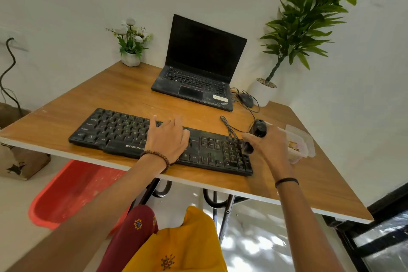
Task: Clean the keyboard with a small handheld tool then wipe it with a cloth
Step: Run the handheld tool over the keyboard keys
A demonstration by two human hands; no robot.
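White walls behind, wooden surface (123, 93) tilted in the wide-angle view. Black keyboard (123, 130) lies along the near edge of surface, running left to right. Left hand (169, 138) rests flat on the keyboard's middle, fingers spread, palm down, holding nothing; beaded bracelet (157, 157) on that wrist. Right hand (270, 146) is closed around a small black handheld tool (256, 133), its lower end blurred and down at the keyboard's number pad on the right end; can't tell if the tip touches the keys. Thin black band (286, 181) on right wrist. Open black laptop (198, 66) sits far centre, screen dark. Black mouse (245, 100) with cable just right of the laptop. Small white pot with white flowers (130, 40) far left corner. Tall green plant (309, 17) in white pot far right. Clear plastic container (303, 139) just right of the right hand, partly hidden by it. Red tub (70, 192) on the floor below the surface, left. Yellow and maroon clothing (176, 240) at bottom.
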